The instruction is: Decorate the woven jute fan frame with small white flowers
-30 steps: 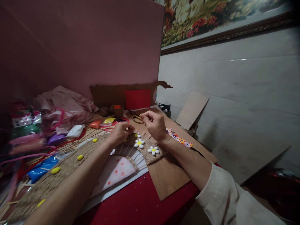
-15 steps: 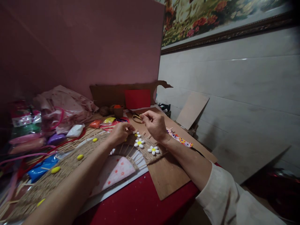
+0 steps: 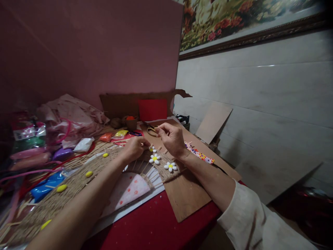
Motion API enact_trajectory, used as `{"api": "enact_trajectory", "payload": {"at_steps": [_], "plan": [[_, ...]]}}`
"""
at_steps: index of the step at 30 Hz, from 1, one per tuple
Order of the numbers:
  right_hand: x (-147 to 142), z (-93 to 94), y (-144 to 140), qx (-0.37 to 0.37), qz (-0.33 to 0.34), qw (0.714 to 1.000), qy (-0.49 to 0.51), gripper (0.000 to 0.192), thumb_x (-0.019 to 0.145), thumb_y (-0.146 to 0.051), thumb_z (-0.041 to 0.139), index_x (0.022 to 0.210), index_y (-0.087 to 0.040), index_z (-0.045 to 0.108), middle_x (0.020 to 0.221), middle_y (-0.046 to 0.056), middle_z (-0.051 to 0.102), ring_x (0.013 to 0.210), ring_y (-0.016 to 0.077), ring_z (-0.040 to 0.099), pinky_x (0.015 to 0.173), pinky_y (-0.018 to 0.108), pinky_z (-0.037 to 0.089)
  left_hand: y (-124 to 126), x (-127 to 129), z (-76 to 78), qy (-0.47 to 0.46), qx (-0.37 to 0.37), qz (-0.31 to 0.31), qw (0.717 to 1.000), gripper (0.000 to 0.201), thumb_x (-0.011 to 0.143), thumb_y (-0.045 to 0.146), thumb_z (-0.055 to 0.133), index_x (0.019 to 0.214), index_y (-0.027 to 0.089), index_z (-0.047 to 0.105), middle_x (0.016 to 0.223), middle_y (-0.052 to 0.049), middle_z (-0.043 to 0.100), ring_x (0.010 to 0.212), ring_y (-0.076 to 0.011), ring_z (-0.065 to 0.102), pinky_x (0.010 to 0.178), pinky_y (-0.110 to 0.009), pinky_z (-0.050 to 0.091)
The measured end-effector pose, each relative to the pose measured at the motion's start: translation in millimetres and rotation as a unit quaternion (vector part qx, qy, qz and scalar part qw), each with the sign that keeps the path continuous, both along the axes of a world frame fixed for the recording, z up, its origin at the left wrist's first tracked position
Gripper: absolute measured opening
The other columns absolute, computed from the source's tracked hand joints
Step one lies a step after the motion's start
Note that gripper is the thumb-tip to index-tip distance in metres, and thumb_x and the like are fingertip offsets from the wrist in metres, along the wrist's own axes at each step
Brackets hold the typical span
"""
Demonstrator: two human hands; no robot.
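Observation:
My left hand (image 3: pixel 135 148) is closed in a pinch over the far part of a fan-shaped twine weaving (image 3: pixel 75 185). Whatever its fingertips hold is hidden or too small to make out. Just right of them is a partly hidden white-petalled flower (image 3: pixel 152 149). Two fuller flowers with yellow centres, one in the middle (image 3: pixel 155 159) and one nearer the right edge (image 3: pixel 170 167), lie on the weaving. Raised above it, my right hand (image 3: pixel 171 139) has thumb and forefinger pressed together; their content cannot be made out. Behind those fingertips lie gold-handled scissors (image 3: pixel 151 131).
Yellow ovals (image 3: pixel 61 188) dot the weaving's left side. Clay packets, including a white one (image 3: pixel 83 145) and a blue one (image 3: pixel 47 187), lie at left. A wooden board (image 3: pixel 186 199) rests under the right end, on a red cloth (image 3: pixel 156 227). Patterned fabric (image 3: pixel 201 155) lies right.
My left hand's fingertips shift very slightly near the far flower. The right hand stays in its raised pinch, and the flowers and weaving look the same.

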State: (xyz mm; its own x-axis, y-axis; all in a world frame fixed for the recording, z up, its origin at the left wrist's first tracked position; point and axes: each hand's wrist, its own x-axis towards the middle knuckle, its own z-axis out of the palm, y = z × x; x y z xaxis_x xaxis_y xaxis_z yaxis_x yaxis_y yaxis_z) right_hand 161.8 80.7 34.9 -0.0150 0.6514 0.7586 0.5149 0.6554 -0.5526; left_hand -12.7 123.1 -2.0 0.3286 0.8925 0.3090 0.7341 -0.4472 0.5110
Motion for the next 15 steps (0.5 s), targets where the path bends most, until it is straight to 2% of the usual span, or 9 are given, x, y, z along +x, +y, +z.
{"api": "enact_trajectory", "payload": {"at_steps": [5,8,11,15], "plan": [[0,-0.9,0,0.002,0.002,1.0,-0.003,0.026,0.088,-0.035,0.053,0.07,-0.018,0.061,0.06,0.0,0.062,0.051,0.0097,0.049,0.051,0.022,0.033,-3,2,0.8,0.013,-0.004,-0.011,1.0,0.018,0.071,0.023,0.059,0.08,0.019,0.075,0.081,-0.005,0.072,0.074,-0.0195,0.063,0.065,-0.027,0.045],[0,-1.2,0,0.004,0.006,1.0,-0.004,0.027,0.088,-0.034,0.052,0.069,-0.018,0.061,0.059,0.0,0.062,0.052,0.01,0.049,0.051,0.023,0.033,-4,0,6.1,0.028,0.004,-0.013,1.0,0.023,0.072,0.021,0.058,0.087,0.02,0.075,0.083,-0.005,0.072,0.074,-0.0191,0.062,0.065,-0.026,0.044],[0,-1.1,0,0.003,0.008,1.0,-0.004,0.027,0.088,-0.034,0.052,0.069,-0.018,0.061,0.06,0.0,0.062,0.053,0.0105,0.051,0.053,0.023,0.035,-7,-3,15.0,0.085,0.044,-0.002,0.995,0.03,0.074,0.017,0.053,0.095,0.023,0.074,0.089,-0.005,0.069,0.074,-0.0176,0.06,0.065,-0.026,0.042],[0,-1.1,0,0.0,0.006,1.0,-0.003,0.027,0.088,-0.035,0.052,0.069,-0.018,0.061,0.06,0.0,0.062,0.053,0.0106,0.051,0.053,0.023,0.035,-12,-6,26.5,0.183,0.092,0.02,0.979,0.033,0.076,0.016,0.05,0.095,0.026,0.075,0.091,-0.006,0.067,0.076,-0.018,0.059,0.064,-0.026,0.039]]}}
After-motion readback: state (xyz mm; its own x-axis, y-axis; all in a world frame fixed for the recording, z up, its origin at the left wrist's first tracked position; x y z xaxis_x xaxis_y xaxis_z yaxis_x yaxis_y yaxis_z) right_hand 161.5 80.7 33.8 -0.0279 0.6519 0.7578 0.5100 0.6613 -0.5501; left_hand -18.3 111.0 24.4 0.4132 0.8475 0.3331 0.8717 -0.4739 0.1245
